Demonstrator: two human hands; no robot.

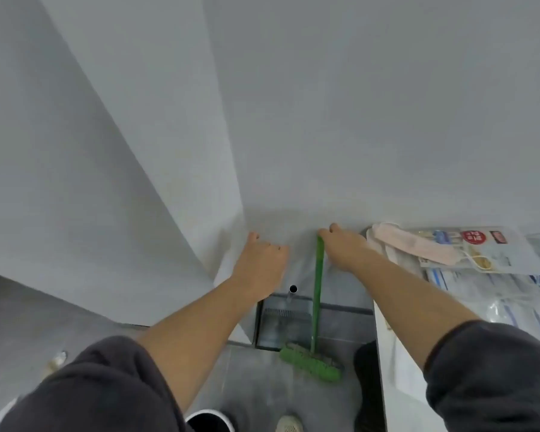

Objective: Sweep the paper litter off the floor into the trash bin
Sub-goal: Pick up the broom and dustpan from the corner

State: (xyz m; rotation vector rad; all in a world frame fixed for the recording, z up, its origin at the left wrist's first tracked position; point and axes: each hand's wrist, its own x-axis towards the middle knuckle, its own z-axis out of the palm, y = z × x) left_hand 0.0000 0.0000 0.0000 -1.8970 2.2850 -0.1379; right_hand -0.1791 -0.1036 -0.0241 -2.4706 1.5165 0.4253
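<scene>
right hand [340, 247] is up at the top of the green broom [317, 307], fingers wrapped over the handle's end, grasping it. the broom stands nearly upright against the wall [356, 120], bristle head down on the floor [262, 385]. that looks like its parking spot, tucked between the wall and the desk [396, 363], so taking it by the top is the quick way to pull it free.

left hand [262, 260] is out beside it, close to the wall, with nothing in it that i can see. its fingers bend away from the camera, so i cannot tell whether it is clenched or loose. just below it the dustpan [281, 325] stands on its pan by the wall, its long handle pointing up at us. i'd judge that hand is going for that handle.

now the job itself: a small pale crumpled scrap, likely the paper litter [56, 360], lies on the floor well off to the left, blurry, apart from both tools. the trash bin [209, 420] is at the bottom edge, white rim, dark inside, near the person's shoe [289, 424]. sweeping not yet begun, by my read.

on the desk, a face mask [418, 244] and some packets.
</scene>
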